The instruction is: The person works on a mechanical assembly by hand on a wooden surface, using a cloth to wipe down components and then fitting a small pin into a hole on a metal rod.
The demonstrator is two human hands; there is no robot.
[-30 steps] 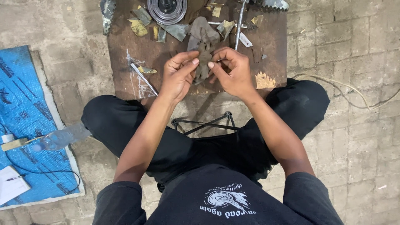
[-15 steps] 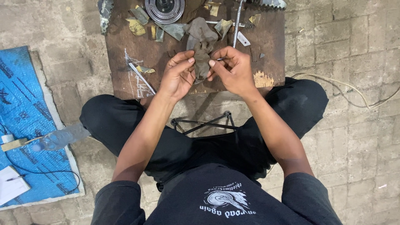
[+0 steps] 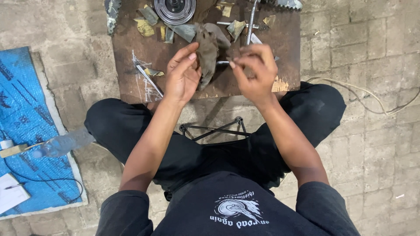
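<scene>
Head view: our left hand (image 3: 181,76) grips the grey rag (image 3: 207,54), right hand (image 3: 256,72) pinches a small metal pin (image 3: 222,63); a loose pinch could drop it onto the cluttered table (image 3: 131,87).

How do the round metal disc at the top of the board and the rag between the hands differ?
The round metal disc is rigid, shiny grey and ringed with grooves; the rag is soft, crumpled and dull brown. The disc lies flat and untouched at the far edge of the board; the rag is bunched up against the left hand, with the right hand beside it. Both are over the same rusty board.
</scene>
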